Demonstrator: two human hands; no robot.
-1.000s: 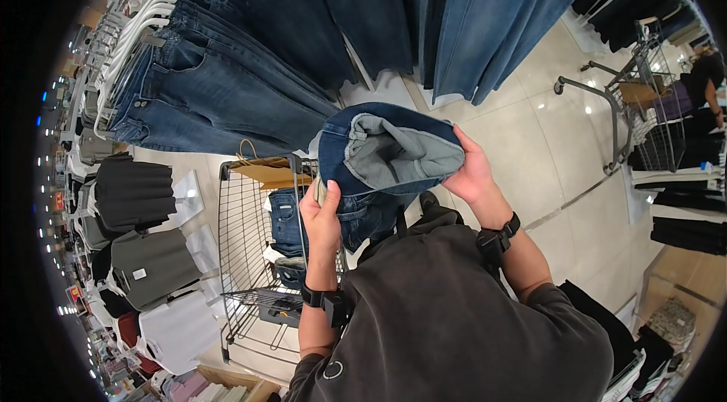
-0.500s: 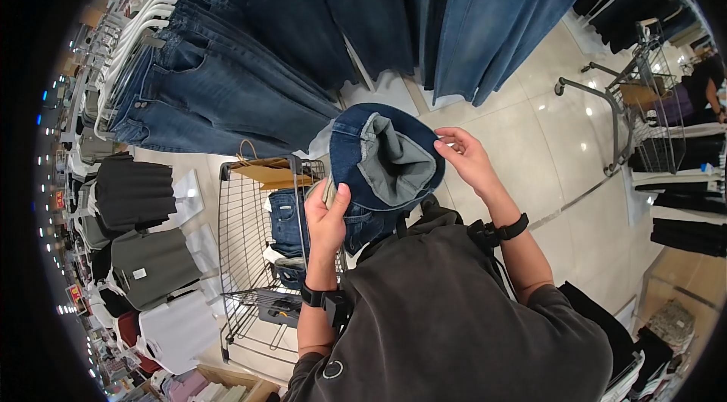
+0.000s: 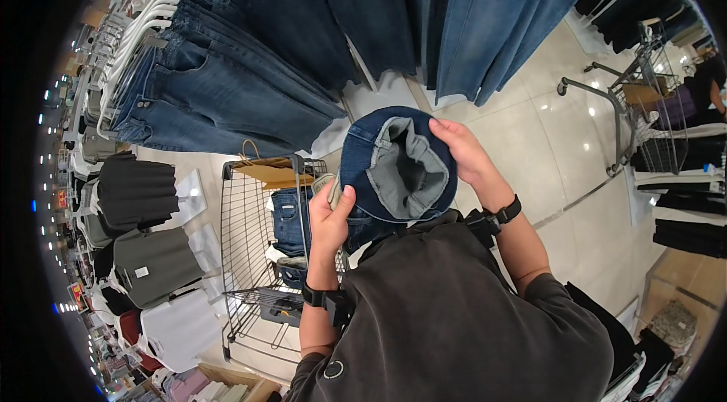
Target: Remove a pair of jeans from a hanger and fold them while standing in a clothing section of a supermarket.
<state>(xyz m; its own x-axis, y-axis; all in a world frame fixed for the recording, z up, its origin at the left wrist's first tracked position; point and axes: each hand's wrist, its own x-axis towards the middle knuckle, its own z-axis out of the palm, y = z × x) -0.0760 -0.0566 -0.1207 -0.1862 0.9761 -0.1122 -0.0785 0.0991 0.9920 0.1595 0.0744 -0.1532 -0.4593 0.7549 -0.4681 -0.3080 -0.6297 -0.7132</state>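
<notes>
A dark blue denim garment (image 3: 360, 163), its opening turned up to show a pale grey inside, is held in front of my chest. My left hand (image 3: 329, 216) grips its left edge, with the thumb on top and a small beige tag beside the fingers. At the upper right rim, my right hand (image 3: 460, 151) pinches the denim edge. More of the denim hangs below and behind the opening, partly hidden by my shirt.
A wire cart (image 3: 246, 228) with folded jeans (image 3: 290, 222) and a brown paper bag (image 3: 269, 173) stands at the left. Hanging jeans (image 3: 227, 91) are ahead. Another cart (image 3: 617, 99) and a person (image 3: 708, 88) are at the right.
The denim garment has shifted slightly right and turned, its grey opening now narrower. My right hand has moved a little up and left onto its rim.
</notes>
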